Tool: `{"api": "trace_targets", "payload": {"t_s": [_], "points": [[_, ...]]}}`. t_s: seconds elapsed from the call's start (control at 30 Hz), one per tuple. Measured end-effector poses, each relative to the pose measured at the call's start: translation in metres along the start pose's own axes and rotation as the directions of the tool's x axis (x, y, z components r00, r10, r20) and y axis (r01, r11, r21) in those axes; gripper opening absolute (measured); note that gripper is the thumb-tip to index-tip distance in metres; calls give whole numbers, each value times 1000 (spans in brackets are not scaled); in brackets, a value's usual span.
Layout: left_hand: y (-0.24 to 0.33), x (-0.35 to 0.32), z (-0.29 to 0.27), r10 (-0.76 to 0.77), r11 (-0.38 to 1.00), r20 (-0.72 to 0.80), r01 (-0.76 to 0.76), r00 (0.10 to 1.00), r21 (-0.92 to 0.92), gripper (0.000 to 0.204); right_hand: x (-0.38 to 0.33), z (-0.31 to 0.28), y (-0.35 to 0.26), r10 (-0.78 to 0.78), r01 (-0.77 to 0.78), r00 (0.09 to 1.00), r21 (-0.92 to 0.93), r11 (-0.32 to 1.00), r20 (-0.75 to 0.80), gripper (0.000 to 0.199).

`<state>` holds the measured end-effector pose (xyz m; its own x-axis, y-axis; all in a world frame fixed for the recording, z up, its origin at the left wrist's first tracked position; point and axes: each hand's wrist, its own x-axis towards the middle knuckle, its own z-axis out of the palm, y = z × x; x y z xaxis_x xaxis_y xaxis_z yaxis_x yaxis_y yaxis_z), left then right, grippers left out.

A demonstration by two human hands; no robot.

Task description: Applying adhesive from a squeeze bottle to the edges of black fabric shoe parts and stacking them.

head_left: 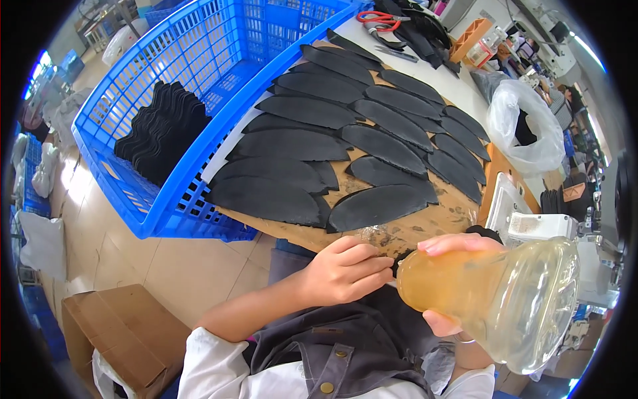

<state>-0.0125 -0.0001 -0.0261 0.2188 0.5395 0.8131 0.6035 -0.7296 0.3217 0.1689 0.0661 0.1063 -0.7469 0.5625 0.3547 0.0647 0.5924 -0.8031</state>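
My right hand point(462, 245) is wrapped around a clear plastic bottle point(512, 292) with yellowish liquid in it. The bottle lies tilted on its side, its broad base to the right and its narrower end toward my left hand point(352, 271). My left hand's fingers are curled closed just left of that end, by a small dark thing point(400, 261); what they pinch is hidden. Ahead of both hands, several black leaf-shaped pieces point(382, 207) lie in overlapping rows on a stained brown board point(292, 231).
A blue plastic crate point(143, 223) at the left holds a stack of wavy black pieces point(163, 130). Red-handled scissors point(380, 20) lie at the far edge. A clear plastic bag point(525, 126) and a white machine point(541, 226) stand at the right, a cardboard box point(123, 332) at lower left.
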Motion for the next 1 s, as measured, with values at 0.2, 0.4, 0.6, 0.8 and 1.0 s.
{"api": "trace_targets", "payload": {"t_s": [0.2,0.4,0.6,0.8,1.0], "points": [[1,0,0,16,1000,6,-16,1000,3,20,-27,-8,-3,59,-56,996,-60,997,66,77],[3,2,-2,23,1000,18,-23,1000,7,20,-68,-28,-23,65,-83,994,-215,973,-93,73],[12,16,-7,-49,995,81,56,996,-78,21,-142,-63,-32,152,-363,899,-507,781,-410,76],[43,61,4,-26,999,162,18,986,46,31,-189,-58,-9,40,215,351,122,969,-936,69],[62,103,49,-24,998,514,46,857,-30,40,-197,-33,13,328,531,458,550,644,-826,63]]}}
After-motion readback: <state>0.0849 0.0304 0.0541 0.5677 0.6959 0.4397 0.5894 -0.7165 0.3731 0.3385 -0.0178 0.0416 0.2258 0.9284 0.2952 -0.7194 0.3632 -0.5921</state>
